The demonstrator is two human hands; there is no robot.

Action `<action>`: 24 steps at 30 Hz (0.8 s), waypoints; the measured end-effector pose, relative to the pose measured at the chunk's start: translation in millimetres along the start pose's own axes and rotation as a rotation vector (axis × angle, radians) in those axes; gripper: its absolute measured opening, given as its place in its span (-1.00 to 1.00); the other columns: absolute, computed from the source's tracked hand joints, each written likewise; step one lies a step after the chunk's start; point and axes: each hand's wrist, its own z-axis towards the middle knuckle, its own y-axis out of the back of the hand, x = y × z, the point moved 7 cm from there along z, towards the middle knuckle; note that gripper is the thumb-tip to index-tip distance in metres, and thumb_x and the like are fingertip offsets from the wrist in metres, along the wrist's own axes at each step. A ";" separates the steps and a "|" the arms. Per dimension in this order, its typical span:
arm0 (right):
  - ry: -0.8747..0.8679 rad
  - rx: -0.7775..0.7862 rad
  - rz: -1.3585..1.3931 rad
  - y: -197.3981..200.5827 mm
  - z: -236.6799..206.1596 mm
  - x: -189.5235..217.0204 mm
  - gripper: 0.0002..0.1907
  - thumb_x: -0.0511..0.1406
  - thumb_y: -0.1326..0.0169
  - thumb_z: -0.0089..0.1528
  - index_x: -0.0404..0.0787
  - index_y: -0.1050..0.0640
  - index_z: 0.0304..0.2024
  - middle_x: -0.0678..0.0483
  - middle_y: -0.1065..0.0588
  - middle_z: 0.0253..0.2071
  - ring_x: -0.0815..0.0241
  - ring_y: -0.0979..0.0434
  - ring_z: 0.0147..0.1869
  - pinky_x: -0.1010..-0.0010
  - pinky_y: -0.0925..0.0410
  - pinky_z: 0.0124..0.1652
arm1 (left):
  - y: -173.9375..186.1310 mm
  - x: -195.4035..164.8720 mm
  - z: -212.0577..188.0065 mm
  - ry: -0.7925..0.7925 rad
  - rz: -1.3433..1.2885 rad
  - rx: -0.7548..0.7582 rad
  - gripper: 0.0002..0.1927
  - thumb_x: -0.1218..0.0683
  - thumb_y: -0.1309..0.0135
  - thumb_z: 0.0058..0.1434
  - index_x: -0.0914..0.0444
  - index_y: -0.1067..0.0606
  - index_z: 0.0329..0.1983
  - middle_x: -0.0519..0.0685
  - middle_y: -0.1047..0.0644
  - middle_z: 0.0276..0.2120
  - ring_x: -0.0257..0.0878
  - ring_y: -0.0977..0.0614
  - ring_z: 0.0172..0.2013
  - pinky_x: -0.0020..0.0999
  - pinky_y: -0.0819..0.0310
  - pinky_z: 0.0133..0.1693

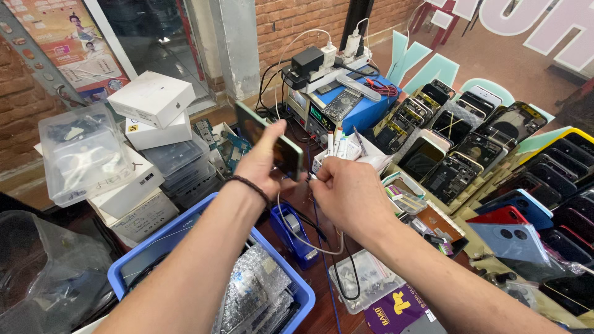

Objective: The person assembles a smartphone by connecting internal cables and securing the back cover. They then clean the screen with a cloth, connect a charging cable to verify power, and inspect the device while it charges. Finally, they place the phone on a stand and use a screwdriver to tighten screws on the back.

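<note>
My left hand holds a green-edged smartphone up over the workbench, thumb across its dark screen. My right hand pinches the plug end of a white cable right at the phone's lower end. The cable loops down under my right wrist towards the bench. Whether the plug sits in the phone's port is hidden by my fingers.
A blue bin with bubble-wrapped parts sits under my left arm. White boxes and a clear tub stack at left. A blue power supply with chargers stands behind. Rows of phone housings fill the right.
</note>
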 end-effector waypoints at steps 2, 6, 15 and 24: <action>0.010 -0.040 0.003 1.7 -8.0 -7.7 -0.80 -0.21 -0.20 0.13 -0.23 -0.62 -0.38 -0.08 -0.60 -0.49 -0.07 -0.66 -0.35 0.16 -0.47 -0.29 | 10.5 -15.6 -0.7 -0.023 -0.038 0.024 -0.46 -0.26 -0.30 -0.02 0.13 -0.49 -0.11 -0.01 -0.55 -0.25 -0.05 -0.60 -0.15 0.18 -0.57 -0.14; -0.050 -0.178 0.046 4.7 1.9 -42.5 -0.75 -0.16 -0.23 0.15 -0.20 -0.66 -0.27 -0.05 -0.62 -0.42 -0.03 -0.68 -0.32 0.19 -0.48 -0.27 | 13.4 -23.1 -12.8 0.035 -0.188 0.194 -0.34 -0.30 -0.23 0.07 0.25 -0.42 0.02 0.14 -0.55 -0.10 0.04 -0.60 -0.12 0.14 -0.59 -0.07; -0.492 0.077 0.975 -17.4 -11.5 -95.9 -0.61 -0.09 0.00 0.33 -0.21 -0.59 0.01 -0.01 -0.61 0.00 0.19 -0.61 0.04 0.28 -0.46 -0.07 | -45.7 26.2 -98.5 0.314 -0.311 0.913 -0.26 -0.34 0.18 0.45 0.28 -0.28 0.42 0.30 -0.47 0.17 0.19 -0.60 0.05 0.11 -0.57 -0.01; -0.634 -0.224 1.324 63.3 -162.5 -123.2 -0.80 -0.27 0.00 0.33 -0.19 -0.56 -0.07 0.08 -0.60 -0.08 0.21 -0.60 -0.04 0.27 -0.44 -0.02 | -133.9 134.1 -139.9 0.479 0.222 1.042 -0.47 -0.16 0.23 0.48 0.27 -0.40 0.29 0.06 -0.57 0.12 -0.14 -0.64 0.04 -0.17 -0.57 0.06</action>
